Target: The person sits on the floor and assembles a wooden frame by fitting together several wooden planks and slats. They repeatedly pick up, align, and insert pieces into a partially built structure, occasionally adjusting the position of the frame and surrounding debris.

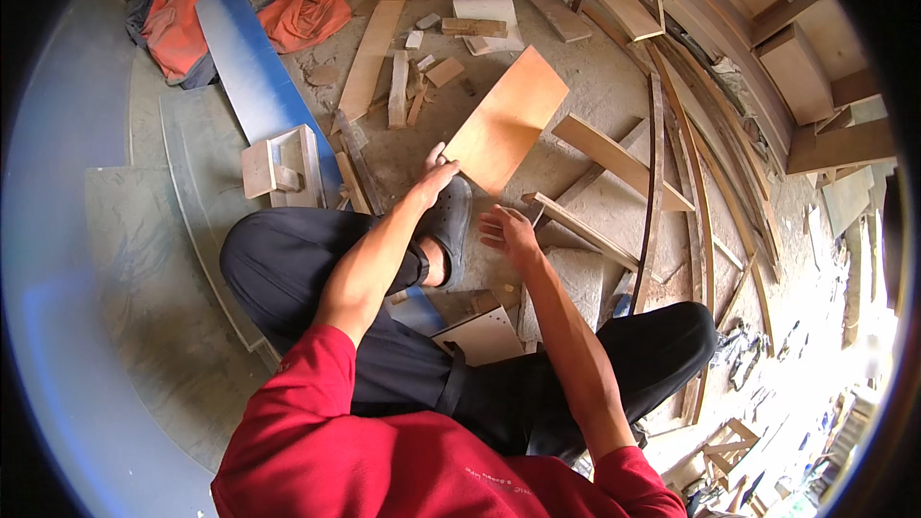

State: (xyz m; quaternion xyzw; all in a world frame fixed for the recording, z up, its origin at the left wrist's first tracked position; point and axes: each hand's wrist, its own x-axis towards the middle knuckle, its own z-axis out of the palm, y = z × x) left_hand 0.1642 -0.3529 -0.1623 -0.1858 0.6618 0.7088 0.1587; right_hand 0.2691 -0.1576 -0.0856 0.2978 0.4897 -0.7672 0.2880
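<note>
In front of me a flat orange-brown wooden board [508, 120] is held up at a slant. My left hand [437, 174] grips it at its near left edge, with the fingers partly behind it. Just below the board's near end is my right hand [509, 232], apart from it, with fingers spread and nothing in them. A dark clog [449, 230] on my foot sits under the board, beside my left wrist.
A long blue-and-white panel [249, 58] and a small wooden box frame [288, 165] lie to the left. Orange cloth [307, 17] is heaped beyond. Loose planks [624, 163] cross the floor at right, near stacked wooden cabinets [811, 72]. Wood offcuts [475, 27] lie ahead.
</note>
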